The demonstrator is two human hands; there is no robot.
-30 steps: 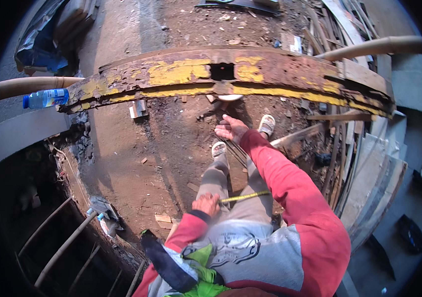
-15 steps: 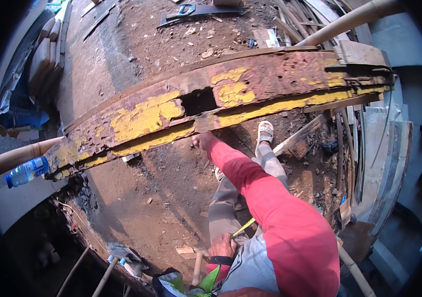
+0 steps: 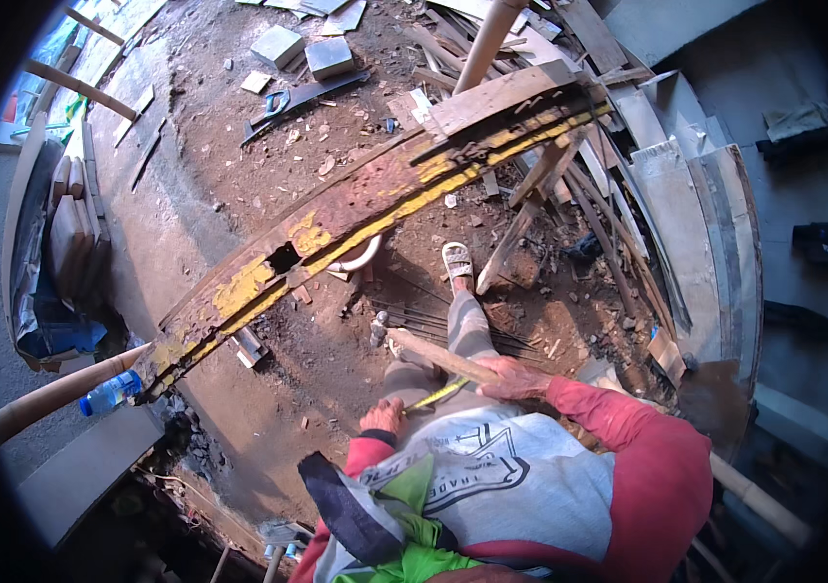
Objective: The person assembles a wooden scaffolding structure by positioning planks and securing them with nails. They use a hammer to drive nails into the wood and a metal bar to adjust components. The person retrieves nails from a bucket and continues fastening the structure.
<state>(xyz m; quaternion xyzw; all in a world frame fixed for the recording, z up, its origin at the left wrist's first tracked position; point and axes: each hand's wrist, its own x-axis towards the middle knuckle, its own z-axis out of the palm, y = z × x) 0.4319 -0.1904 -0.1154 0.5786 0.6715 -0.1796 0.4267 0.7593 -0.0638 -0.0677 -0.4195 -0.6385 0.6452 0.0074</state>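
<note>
My right hand (image 3: pixel 511 379) is wrapped round the wooden handle of a hammer (image 3: pixel 443 358); its metal head points away to the left, over my knee. Closer to my body, my left hand (image 3: pixel 383 416) is closed on a tape measure (image 3: pixel 438 395), whose yellow blade stretches toward the right hand. The case, if in the palm, is hidden. Beyond both hands, a long weathered wooden beam (image 3: pixel 375 194) with peeling yellow and reddish paint runs slantwise. It has a dark rectangular hole (image 3: pixel 284 257) through it. Neither hand touches the beam.
A plastic bottle (image 3: pixel 111 393) lies by the beam's left end, near a bamboo pole (image 3: pixel 64 391). A handsaw (image 3: pixel 312 97) and grey blocks (image 3: pixel 329 58) lie on the dirt beyond. Stacked planks (image 3: pixel 725 233) stand at right; thin rods (image 3: pixel 491 340) lie near my sandalled feet.
My right hand has drawn back from the beam's lower edge toward my lap and now shows the hammer. The left hand keeps the tape measure. The view has shifted, showing more ground beyond the beam.
</note>
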